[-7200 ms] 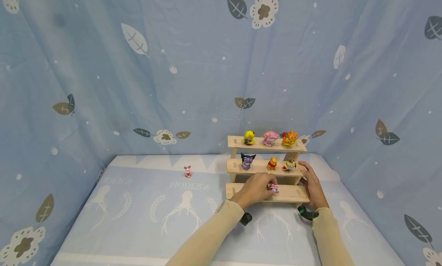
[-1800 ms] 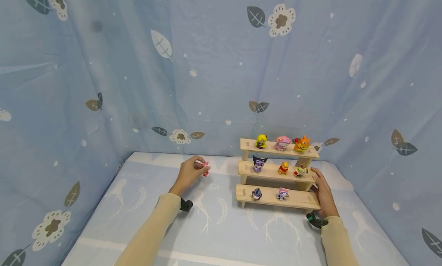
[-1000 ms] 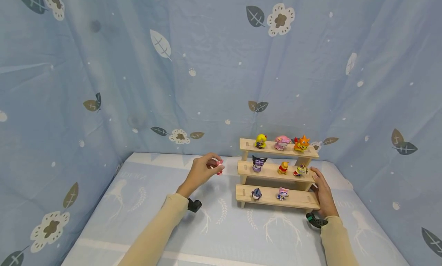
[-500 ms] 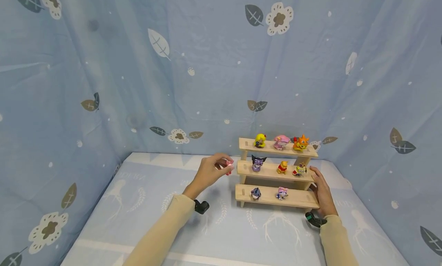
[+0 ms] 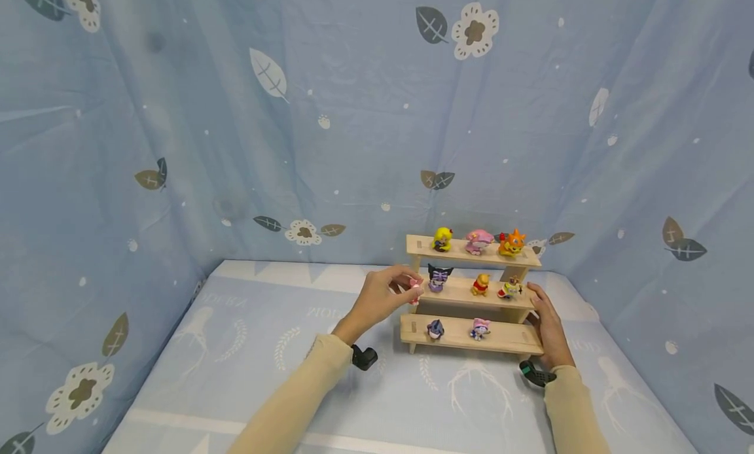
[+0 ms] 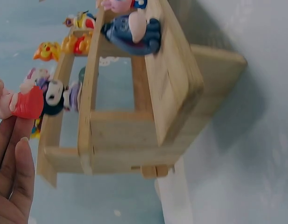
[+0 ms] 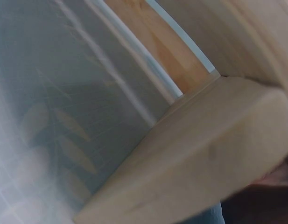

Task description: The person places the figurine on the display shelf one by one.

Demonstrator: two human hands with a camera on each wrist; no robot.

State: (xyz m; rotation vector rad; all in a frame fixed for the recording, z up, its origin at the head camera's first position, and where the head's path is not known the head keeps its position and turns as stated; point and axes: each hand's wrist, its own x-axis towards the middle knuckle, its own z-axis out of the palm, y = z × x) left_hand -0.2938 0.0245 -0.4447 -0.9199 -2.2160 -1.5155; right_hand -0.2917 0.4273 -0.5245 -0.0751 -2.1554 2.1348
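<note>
My left hand (image 5: 381, 298) pinches a small pink-and-red piglet figurine (image 5: 415, 292) between thumb and fingers, in front of the left end of the middle shelf. In the left wrist view the piglet's red body (image 6: 29, 102) points toward a black-eared purple figurine (image 5: 438, 279). My right hand (image 5: 549, 328) grips the right side of the three-tier wooden display stand (image 5: 506, 336); its fingers are partly hidden behind the side. On the bottom tier stand a blue-grey donkey figurine (image 5: 436, 330) and a pink-hatted one (image 5: 480, 329). The middle tier also carries a bear figurine (image 5: 480, 285) and a crowned yellow figurine (image 5: 509, 288).
Along the top tier are a yellow-haired figurine (image 5: 442, 240), a pink-hooded one (image 5: 479, 242) and an orange one (image 5: 512, 243). A pale blue patterned cloth (image 5: 235, 369) covers the table. Blue curtains (image 5: 341, 146) enclose the back and sides.
My left hand leaves the pink-hatted figurine on the bottom tier, picks up the piglet at left and carries it right to the stand. My right hand stays on the stand's side.
</note>
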